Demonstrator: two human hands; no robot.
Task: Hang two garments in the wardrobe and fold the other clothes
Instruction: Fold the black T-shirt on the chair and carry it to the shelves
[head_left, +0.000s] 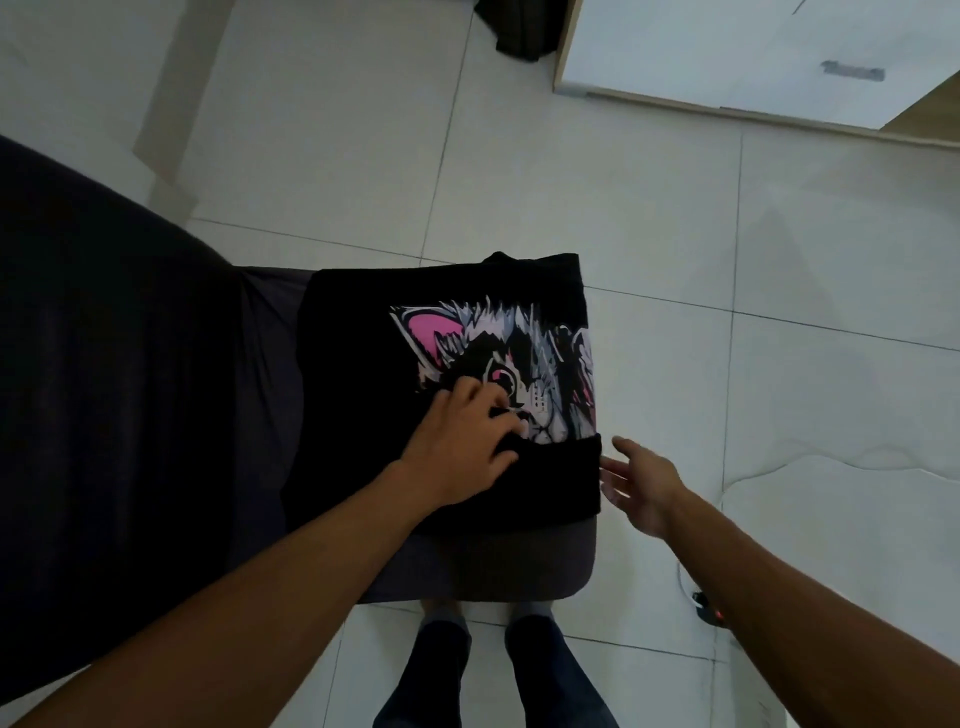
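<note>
Pressing down on the black cat-print T-shirt (452, 374), the left hand (462, 436) lies with fingers spread flat across the lower part of the print, its grip wide and holding nothing; this looks meant to pin the cloth while a fold is made. The shirt rests on the grey cushioned seat (498, 566) directly under that hand, already narrowed into a rectangle, with its near hem turned up into a band just right of the left fingers. The right hand (639, 483) hovers just beside the shirt's right edge, palm turned inward, fingers relaxed and apart, gripping nothing; probably it is about to catch that edge. Far ahead of both hands stands a white wardrobe door (727, 52); dark cloth (519, 26) lies on the floor beside it. No container shows any contents.
</note>
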